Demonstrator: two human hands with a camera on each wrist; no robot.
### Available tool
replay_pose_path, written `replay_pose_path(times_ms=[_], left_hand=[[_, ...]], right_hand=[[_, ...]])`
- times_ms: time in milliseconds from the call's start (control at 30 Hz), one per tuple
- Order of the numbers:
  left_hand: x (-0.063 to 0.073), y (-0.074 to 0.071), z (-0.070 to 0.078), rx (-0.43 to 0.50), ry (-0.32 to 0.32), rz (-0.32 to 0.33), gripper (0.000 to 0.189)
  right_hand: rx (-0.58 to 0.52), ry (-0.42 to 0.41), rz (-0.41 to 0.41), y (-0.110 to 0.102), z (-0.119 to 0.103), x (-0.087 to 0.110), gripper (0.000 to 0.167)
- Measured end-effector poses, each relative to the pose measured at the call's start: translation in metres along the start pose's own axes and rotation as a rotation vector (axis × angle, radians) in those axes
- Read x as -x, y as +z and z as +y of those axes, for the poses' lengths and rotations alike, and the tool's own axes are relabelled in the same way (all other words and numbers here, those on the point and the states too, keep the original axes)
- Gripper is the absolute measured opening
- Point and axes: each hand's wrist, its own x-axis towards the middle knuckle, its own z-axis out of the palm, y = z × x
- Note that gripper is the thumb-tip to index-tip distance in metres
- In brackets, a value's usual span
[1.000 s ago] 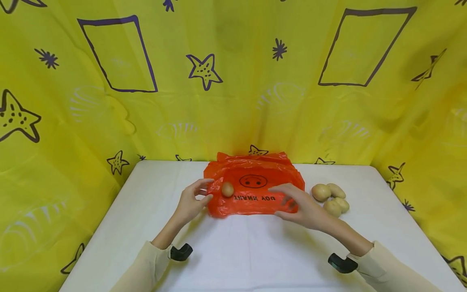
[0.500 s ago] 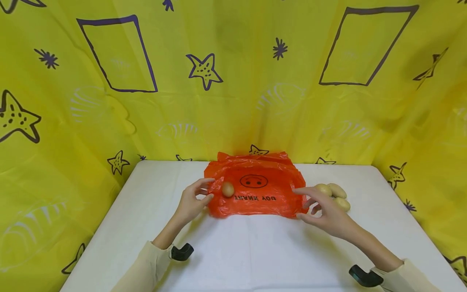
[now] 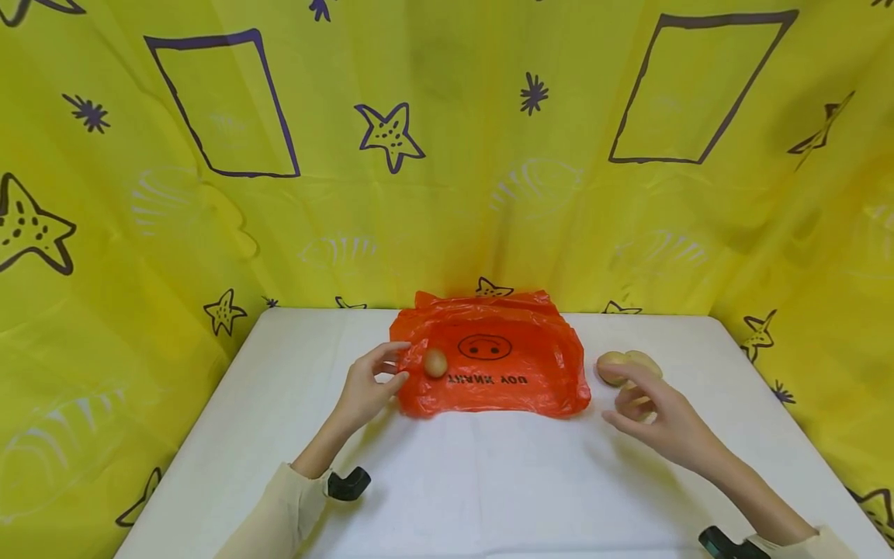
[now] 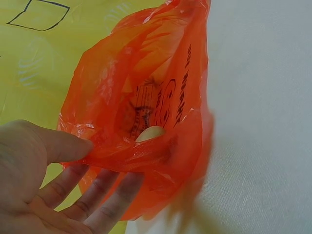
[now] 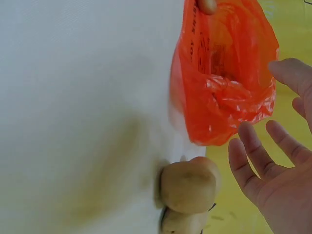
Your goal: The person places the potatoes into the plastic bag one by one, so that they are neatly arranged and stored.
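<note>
A red plastic bag (image 3: pixel 513 357) with an upside-down "THANK YOU" print lies on the white table, its mouth held open. My left hand (image 3: pixel 370 386) pinches the bag's left edge between thumb and fingers; in the left wrist view the fingers (image 4: pixel 105 190) go behind the film. One potato (image 3: pixel 436 363) is at the bag's left side, also seen in the left wrist view as a pale potato (image 4: pixel 150 133) inside. My right hand (image 3: pixel 663 423) is over the table right of the bag, fingers spread and holding nothing. Next to it lie several potatoes (image 3: pixel 610 368), partly hidden by the hand.
The white table (image 3: pixel 447 481) extends in front of the bag and to both sides. A yellow curtain (image 3: pixel 447 217) with starfish drawings stands behind the table and along its sides.
My right hand has moved right, from over the bag to beside the potatoes, and now covers part of them. My left hand and the bag have stayed in place.
</note>
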Motion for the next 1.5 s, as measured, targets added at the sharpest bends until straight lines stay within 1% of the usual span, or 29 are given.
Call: replay_pose_path(times_ms=[133, 233, 400, 567, 733, 1100, 1300, 1500], left_hand=[[-0.001, 0.000, 0.000, -0.003, 0.017, -0.001, 0.043], [-0.001, 0.000, 0.000, 0.001, 0.021, 0.002, 0.042], [-0.001, 0.000, 0.000, 0.006, 0.009, 0.001, 0.042], [-0.001, 0.000, 0.001, 0.004, -0.002, 0.002, 0.044], [-0.001, 0.000, 0.000, 0.000, 0.008, 0.003, 0.044], [-0.001, 0.001, 0.001, -0.004, 0.013, 0.002, 0.044], [-0.001, 0.001, 0.000, -0.003, 0.011, 0.001, 0.044], [0.000, 0.003, 0.000, 0.007, 0.010, 0.005, 0.043]], right_hand=[[0.034, -0.005, 0.028, -0.001, 0.007, 0.006, 0.067], [0.064, 0.011, 0.058, -0.002, 0.013, 0.012, 0.066], [0.094, 0.046, 0.092, -0.005, 0.021, 0.020, 0.063], [0.117, 0.055, 0.106, -0.008, 0.027, 0.024, 0.063], [0.135, 0.068, 0.096, -0.010, 0.035, 0.026, 0.065], [0.126, 0.083, 0.077, -0.009, 0.051, 0.028, 0.066], [0.122, 0.102, 0.039, -0.010, 0.053, 0.028, 0.064], [0.080, 0.101, 0.008, -0.009, 0.053, 0.026, 0.060]])
